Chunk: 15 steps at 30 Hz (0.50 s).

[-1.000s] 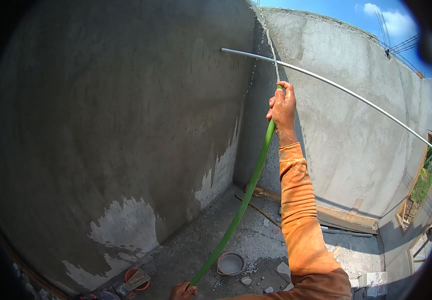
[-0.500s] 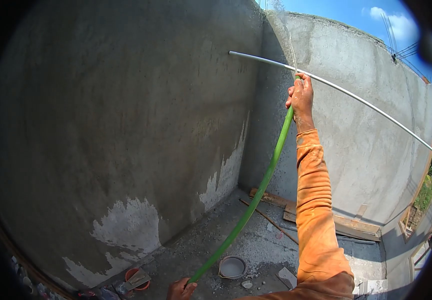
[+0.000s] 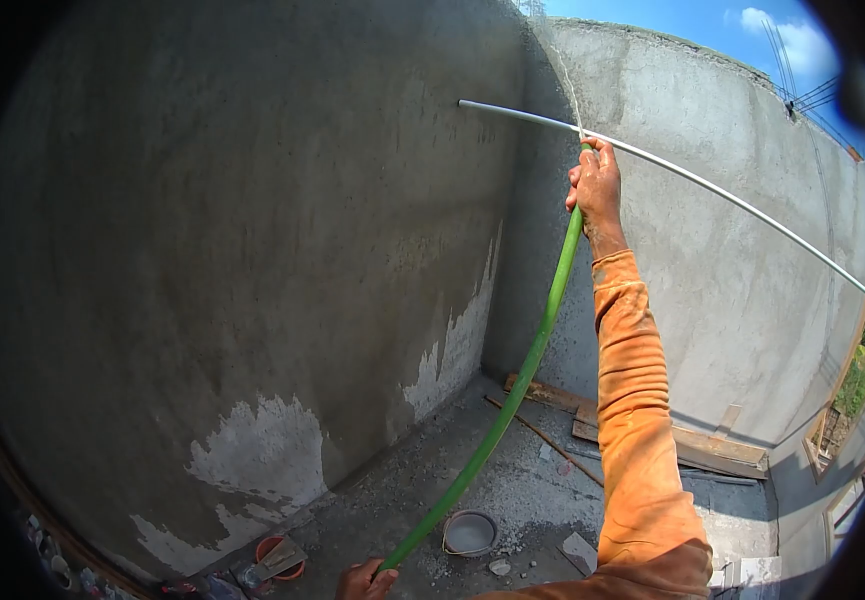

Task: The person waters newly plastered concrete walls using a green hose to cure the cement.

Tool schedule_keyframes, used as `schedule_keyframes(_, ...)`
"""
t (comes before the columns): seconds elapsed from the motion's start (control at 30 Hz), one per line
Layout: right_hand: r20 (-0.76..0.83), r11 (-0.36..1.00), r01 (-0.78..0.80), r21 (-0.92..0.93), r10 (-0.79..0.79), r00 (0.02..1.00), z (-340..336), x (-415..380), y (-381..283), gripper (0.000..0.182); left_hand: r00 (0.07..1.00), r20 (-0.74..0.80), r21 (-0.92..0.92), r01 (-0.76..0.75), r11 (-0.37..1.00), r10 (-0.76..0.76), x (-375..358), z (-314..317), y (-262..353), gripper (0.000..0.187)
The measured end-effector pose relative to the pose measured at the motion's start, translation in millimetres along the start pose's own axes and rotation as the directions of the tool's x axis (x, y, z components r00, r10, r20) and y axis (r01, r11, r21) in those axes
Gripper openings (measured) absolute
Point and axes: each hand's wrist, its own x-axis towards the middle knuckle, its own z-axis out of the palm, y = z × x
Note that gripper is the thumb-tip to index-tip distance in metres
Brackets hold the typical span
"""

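A green hose (image 3: 512, 400) runs in a long curve from the bottom of the view up to its mouth near the white pipe. Raised high, my right hand (image 3: 598, 190) in an orange sleeve is wrapped round the hose just below its mouth, thumb and fingertips at the outlet. A thin jet of water (image 3: 570, 85) leaves it, up and to the left toward the wall corner. Low down, my left hand (image 3: 364, 580) grips the same hose, partly cut off by the frame edge. The plastered left wall (image 3: 202, 220) is dark and wet, with pale dry patches (image 3: 262, 450) near its foot.
A white pipe (image 3: 722, 192) spans the room from the left wall, passing behind my right hand's top. On the floor stand a grey bucket (image 3: 470, 534) and an orange pail (image 3: 282, 557). Wooden planks (image 3: 707, 450) and a stick (image 3: 557, 445) lie by the right wall (image 3: 712, 290).
My right hand and the hose mouth have shifted slightly left and up, and the water jet now leans further left. My left hand still grips the hose.
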Motion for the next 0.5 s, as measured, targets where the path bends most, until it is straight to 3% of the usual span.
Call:
schedule_keyframes(0.2,-0.009,1.0,-0.004,-0.01,0.004,1.0,-10.3,-2.2,0.1,0.021,0.999,-0.05,-0.014,-0.015,1.0,0.014,-1.2,5.6,-7.1,0.026)
schedule_keyframes(0.37,-0.068,1.0,-0.003,-0.031,0.001,0.998,-32.1,-0.9,-6.8,0.021,0.998,0.06,-0.035,0.01,0.999,-0.007,5.4,-0.1,10.2,0.026)
schedule_keyframes(0.5,-0.092,0.993,0.006,-0.114,-0.017,0.996,-55.6,4.5,-4.8,0.024,0.998,0.054,-0.064,-0.009,0.998,0.013,11.8,2.5,26.5,0.025)
